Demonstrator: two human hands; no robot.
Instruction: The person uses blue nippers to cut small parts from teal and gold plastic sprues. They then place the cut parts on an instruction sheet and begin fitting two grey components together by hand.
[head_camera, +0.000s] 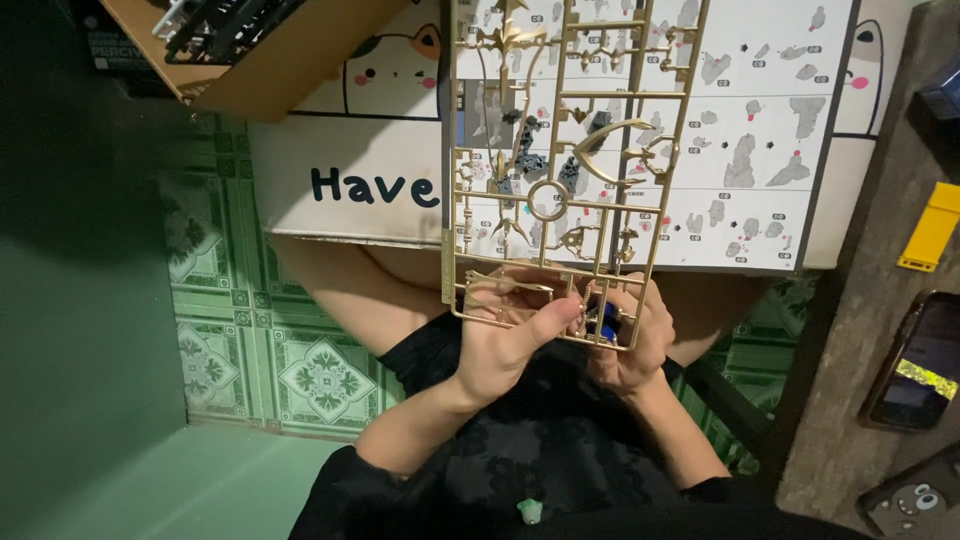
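Observation:
A gold plastic parts frame (560, 150) with many small model pieces stands upright in front of me, over an open instruction sheet (760, 130). My left hand (505, 335) grips the frame's lower edge, thumb lying across the bottom bar. My right hand (630, 340) is behind the same lower corner, closed on a small tool with blue handles (603, 318) that sits against the frame. Both hands rest above my lap, which is covered in dark patterned cloth.
A low white table with a cartoon cat print (350, 190) holds the sheet. A cardboard box (250, 50) sits at top left. At right lie a yellow object (930, 228) and two phones (915, 365). Green patterned floor tiles (250, 340) lie to the left. A small green piece (530, 510) rests on my lap.

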